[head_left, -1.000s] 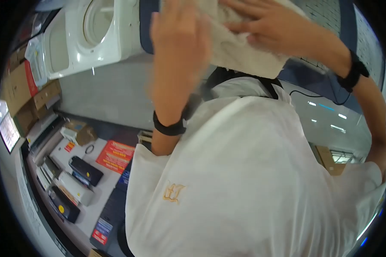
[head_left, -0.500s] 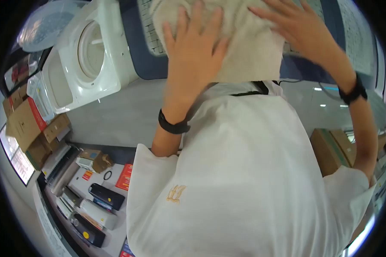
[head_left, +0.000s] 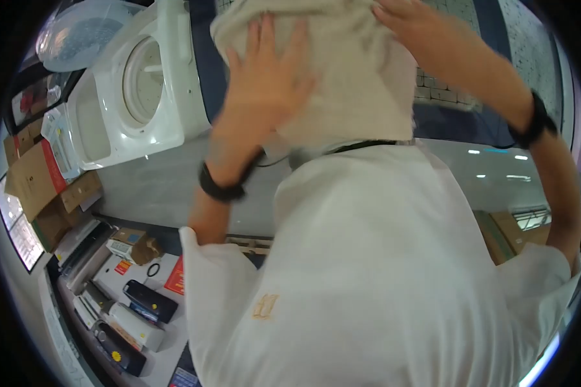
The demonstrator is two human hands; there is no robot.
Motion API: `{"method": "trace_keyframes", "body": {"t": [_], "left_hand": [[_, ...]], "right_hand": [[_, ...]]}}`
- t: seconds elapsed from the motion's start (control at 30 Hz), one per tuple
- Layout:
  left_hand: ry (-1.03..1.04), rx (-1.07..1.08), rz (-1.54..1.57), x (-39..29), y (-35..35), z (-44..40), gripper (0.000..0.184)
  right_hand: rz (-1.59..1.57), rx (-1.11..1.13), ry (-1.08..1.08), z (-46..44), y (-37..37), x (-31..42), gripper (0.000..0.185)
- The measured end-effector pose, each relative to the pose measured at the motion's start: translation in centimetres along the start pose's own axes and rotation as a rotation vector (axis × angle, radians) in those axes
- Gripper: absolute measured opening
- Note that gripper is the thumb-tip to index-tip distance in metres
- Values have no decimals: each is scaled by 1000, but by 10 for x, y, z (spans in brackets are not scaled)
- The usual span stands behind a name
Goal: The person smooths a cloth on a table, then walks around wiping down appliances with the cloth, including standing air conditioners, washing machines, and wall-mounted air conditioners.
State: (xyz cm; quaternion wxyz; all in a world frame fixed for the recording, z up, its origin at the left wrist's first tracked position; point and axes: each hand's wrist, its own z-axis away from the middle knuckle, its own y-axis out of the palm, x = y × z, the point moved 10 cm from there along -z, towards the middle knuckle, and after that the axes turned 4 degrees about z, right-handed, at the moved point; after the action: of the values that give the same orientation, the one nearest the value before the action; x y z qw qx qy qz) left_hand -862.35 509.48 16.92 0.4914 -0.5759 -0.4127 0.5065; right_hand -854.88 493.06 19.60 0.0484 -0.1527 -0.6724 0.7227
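Observation:
A beige cloth (head_left: 348, 84) lies at the top of the view on a dark-blue-bordered surface with a brick-like pattern. Its far part runs out of the frame, and soft wrinkles cross it near the top. My left hand (head_left: 268, 80) rests palm down on the cloth's left part, fingers spread, slightly blurred. At the cloth's upper right, my right hand (head_left: 416, 22) touches the fabric with fingers stretched out to the left; part of it is cut off by the top edge. Both wrists wear black bands.
To the left stands a white twin-tub washing machine (head_left: 174, 97) with a clear plastic basin (head_left: 77, 39) behind it. Cardboard boxes (head_left: 35, 174) are stacked beyond. A lower-left table (head_left: 168, 345) holds several dark and white devices and a small carton (head_left: 132, 245).
The cloth and my left hand have shifted left. My right hand has moved left and up onto the cloth, its fingers less widely spread. The whole view has shifted slightly.

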Motion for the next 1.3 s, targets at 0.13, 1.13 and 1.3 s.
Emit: {"method": "trace_keyframes", "body": {"t": [0.13, 1.13, 1.3], "left_hand": [[163, -78, 65, 33, -13, -82, 63], [169, -85, 56, 39, -17, -27, 64], [322, 84, 271, 30, -61, -25, 57]], "right_hand": [[212, 261, -152, -89, 15, -29, 41], [-23, -264, 0, -31, -1, 14, 34], [-108, -211, 20, -44, -12, 8, 44]]}}
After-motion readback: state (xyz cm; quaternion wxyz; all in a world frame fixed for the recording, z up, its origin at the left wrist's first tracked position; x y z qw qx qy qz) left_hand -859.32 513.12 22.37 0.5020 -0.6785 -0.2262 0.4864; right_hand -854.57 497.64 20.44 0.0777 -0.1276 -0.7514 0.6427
